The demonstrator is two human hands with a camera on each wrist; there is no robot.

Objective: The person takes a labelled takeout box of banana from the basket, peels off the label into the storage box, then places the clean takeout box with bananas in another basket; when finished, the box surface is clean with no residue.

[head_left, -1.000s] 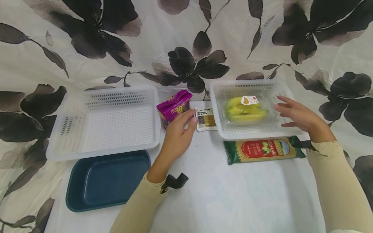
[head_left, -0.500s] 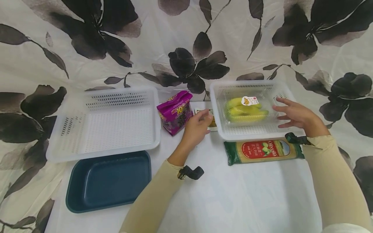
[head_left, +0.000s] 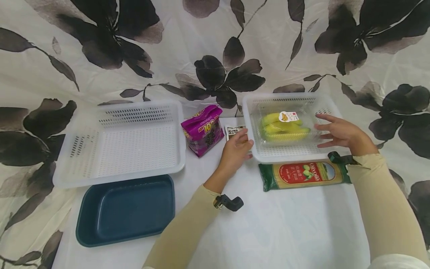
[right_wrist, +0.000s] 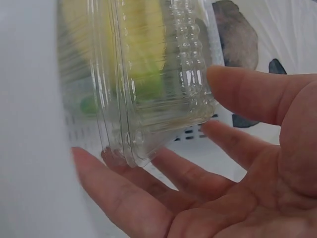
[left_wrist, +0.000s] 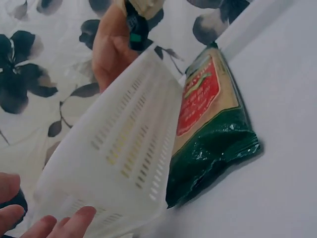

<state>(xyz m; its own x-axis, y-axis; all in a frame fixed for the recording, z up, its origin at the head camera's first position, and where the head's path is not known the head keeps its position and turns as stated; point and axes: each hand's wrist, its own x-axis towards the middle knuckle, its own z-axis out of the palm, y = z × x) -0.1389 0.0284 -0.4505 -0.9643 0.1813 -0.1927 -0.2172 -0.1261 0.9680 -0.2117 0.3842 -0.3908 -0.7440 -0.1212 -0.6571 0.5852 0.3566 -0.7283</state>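
Preferably, the left hand, relaxed at 8 o'clock from the banana pack inside the white basket, should clear the rim before matching the right hand, splayed at 3 o'clock (contact unclear), neither visibly gripping anything, for a level hold.

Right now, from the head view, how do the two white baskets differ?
The right basket holds a clear box of bananas; the left basket holds nothing.
The left basket looks larger than the right basket.
A blue tray sits along the left basket's near side, an Olivoilà packet along the right basket's.
Both are white, rectangular and slotted.
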